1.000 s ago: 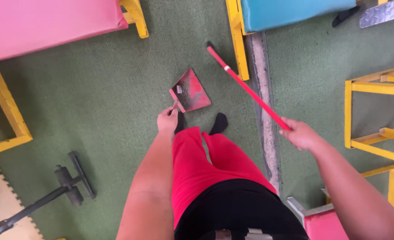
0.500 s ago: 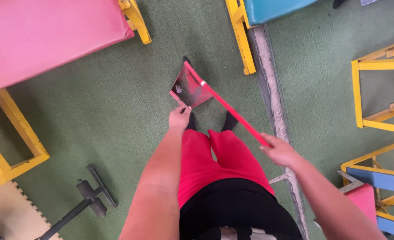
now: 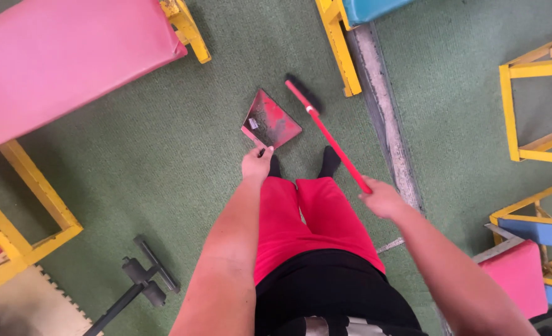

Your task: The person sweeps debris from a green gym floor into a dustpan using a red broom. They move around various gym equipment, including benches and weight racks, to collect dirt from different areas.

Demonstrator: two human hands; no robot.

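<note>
We've got the left hand (image 3: 257, 165) closed round the handle of the flat red plastic dustpan (image 3: 271, 120), which hangs low over the green carpeted floor (image 3: 164, 155), just ahead of our black-socked feet (image 3: 329, 163). Right hand (image 3: 380, 197) is wrapped round the long red broom handle (image 3: 335, 146), w/ the dark bristle head (image 3: 303, 92) down just right of the pan's edge, near the yellow metal bench leg (image 3: 338, 46). To do this well, we judge: set the pan's lip flat on the floor, no gap, tilt it slightly back. Short strokes w/ the broom toward the pan, light pressure, so grit doesn't skip under. Pan looks dusty inside already.
</note>
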